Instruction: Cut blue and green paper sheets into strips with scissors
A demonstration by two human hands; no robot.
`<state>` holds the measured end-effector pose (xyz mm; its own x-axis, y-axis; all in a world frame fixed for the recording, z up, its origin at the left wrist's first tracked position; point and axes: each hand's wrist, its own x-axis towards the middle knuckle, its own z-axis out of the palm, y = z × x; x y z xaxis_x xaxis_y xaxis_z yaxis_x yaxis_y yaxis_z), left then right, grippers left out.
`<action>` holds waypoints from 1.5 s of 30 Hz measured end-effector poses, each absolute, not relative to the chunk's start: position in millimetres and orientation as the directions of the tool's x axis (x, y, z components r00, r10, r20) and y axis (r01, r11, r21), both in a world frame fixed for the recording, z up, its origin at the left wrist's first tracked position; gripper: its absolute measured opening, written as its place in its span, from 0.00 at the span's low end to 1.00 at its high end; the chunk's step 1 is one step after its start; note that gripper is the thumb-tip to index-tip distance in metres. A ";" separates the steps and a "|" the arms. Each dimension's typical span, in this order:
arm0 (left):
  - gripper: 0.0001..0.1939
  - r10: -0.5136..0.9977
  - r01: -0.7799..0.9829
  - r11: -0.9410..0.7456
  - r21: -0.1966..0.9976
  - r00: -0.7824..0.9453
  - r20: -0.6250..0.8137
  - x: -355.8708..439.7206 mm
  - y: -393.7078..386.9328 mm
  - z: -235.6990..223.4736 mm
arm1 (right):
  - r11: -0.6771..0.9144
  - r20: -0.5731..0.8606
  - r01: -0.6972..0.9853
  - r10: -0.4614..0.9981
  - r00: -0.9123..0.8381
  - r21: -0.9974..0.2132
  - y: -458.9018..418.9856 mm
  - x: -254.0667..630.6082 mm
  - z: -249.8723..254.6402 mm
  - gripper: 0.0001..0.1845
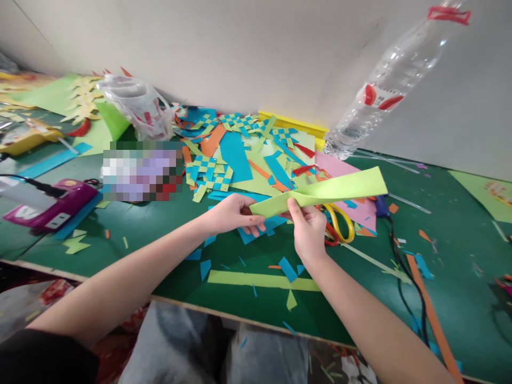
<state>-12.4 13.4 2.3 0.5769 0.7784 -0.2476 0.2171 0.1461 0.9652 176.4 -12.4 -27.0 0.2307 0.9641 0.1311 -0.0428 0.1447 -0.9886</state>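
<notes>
A folded light-green paper strip [340, 186] is raised above the table, its wider right end standing loose and partly opened. My right hand [310, 229] pinches it near the middle, thumb on the near side. My left hand [236, 216] is closed at the strip's left end, with the thumb along its lower edge. Scissors [347, 226] with yellow and red handles lie just beyond my right hand, their blades hidden. Below my hands, a flat light-green paper strip [252, 280] rests on the table among blue scraps.
Woven blue-and-green paper pieces [208, 173] are heaped at the back. A clear plastic bottle [384, 85] leans to the right. On the left are a purple power strip [52, 205], a plastic-wrapped cup [138, 106] and a yellow glue gun [30, 138]. A black cable [414, 282] runs along the right.
</notes>
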 end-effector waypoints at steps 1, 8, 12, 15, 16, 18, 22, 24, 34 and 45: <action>0.15 0.779 0.223 0.140 0.965 0.577 -0.246 -12.5 13.5 1.9 | 0.143 0.130 -0.043 0.966 0.224 -0.989 -12.3 176.4 -27.1 0.17; 0.15 0.815 0.289 0.108 0.951 0.521 -0.251 -9.6 13.0 3.2 | 0.184 0.188 0.038 0.961 0.205 -0.982 -13.3 178.1 -23.2 0.16; 0.15 0.813 0.316 0.027 0.948 0.545 -0.205 -9.6 12.5 7.0 | 0.211 0.234 0.149 0.960 0.157 -0.966 -16.8 177.1 -16.1 0.20; 0.14 0.796 0.324 -0.036 0.945 0.581 -0.169 -10.5 12.5 8.0 | 0.243 0.269 0.173 0.952 0.146 -0.955 -18.7 176.1 -12.8 0.21; 0.14 0.792 0.325 -0.049 0.944 0.589 -0.162 -10.8 12.6 8.0 | 0.248 0.275 0.183 0.952 0.135 -0.951 -19.0 176.1 -12.6 0.23; 0.13 0.788 0.322 -0.056 0.945 0.595 -0.156 -11.1 12.8 7.8 | 0.246 0.272 0.201 0.956 0.113 -0.948 -19.3 176.7 -13.2 0.26; 0.12 0.784 0.314 -0.057 0.948 0.602 -0.152 -11.2 12.9 7.8 | 0.220 0.242 0.207 0.966 0.088 -0.953 -19.3 178.2 -15.8 0.29; 0.12 0.781 0.315 -0.061 0.947 0.606 -0.151 -11.2 12.6 8.3 | 0.220 0.241 0.205 0.967 0.080 -0.954 -19.4 178.5 -16.3 0.29; 0.12 0.782 0.326 -0.085 0.942 0.607 -0.139 -11.0 11.9 8.4 | 0.182 0.198 0.140 0.974 0.110 -0.973 -20.1 175.9 -14.3 0.25; 0.14 0.756 0.301 -0.150 0.942 0.648 -0.087 -13.6 11.5 7.1 | 0.128 0.125 -0.011 0.983 0.133 -0.992 -18.1 176.0 -19.8 0.17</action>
